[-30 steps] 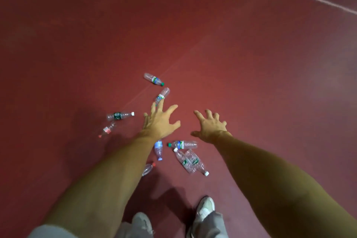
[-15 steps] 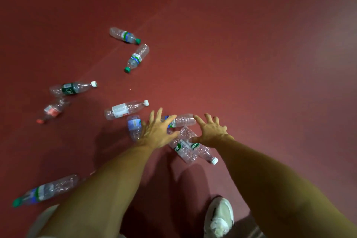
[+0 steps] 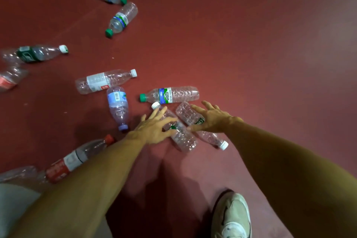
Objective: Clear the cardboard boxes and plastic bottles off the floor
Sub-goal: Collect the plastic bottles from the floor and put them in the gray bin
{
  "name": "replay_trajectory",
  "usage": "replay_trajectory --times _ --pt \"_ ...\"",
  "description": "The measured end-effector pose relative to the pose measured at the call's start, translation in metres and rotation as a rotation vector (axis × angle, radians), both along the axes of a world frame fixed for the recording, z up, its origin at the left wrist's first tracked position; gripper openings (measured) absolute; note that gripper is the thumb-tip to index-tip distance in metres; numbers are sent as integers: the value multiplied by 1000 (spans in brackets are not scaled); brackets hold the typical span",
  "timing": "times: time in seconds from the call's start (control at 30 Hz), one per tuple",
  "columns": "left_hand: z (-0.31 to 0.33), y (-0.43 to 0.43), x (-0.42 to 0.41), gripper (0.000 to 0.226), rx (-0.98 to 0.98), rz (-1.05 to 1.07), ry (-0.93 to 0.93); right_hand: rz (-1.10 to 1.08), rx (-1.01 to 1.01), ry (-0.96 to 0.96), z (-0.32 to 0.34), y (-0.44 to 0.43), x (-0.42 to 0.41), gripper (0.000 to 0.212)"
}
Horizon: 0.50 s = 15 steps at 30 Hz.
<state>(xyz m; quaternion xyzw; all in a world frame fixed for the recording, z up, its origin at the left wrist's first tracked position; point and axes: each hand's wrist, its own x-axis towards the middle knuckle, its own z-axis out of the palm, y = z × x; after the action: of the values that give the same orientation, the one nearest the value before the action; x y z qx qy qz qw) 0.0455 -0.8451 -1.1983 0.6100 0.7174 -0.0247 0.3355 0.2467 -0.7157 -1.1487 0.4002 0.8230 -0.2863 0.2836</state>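
I'm starting the pickup: my left hand [image 3: 154, 129] and right hand [image 3: 212, 120], fingers spread and holding nothing, hover over a pair of bottles [image 3: 183, 139] on the floor [image 3: 251, 63]. Next I should grip one each. Other bottles [image 3: 104, 81] lie farther left.

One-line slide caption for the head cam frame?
Left hand and right hand reach for two bottles on the bottle-strewn red floor.

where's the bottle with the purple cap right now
In the head view the purple-capped bottle lies on the floor left of centre, between the white-labelled bottle beyond it and the left hand to its right.
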Motion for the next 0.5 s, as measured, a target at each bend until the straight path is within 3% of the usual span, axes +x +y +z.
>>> replay_trajectory --times 0.13,0.5 --pt "9 -3 -22 42 100 -45 61 -36 -51 11 -11 -4 -6 116" --pt "-8 -26 -14 83 -26 78 27 2 35 -35 -35 -19 -23 113"
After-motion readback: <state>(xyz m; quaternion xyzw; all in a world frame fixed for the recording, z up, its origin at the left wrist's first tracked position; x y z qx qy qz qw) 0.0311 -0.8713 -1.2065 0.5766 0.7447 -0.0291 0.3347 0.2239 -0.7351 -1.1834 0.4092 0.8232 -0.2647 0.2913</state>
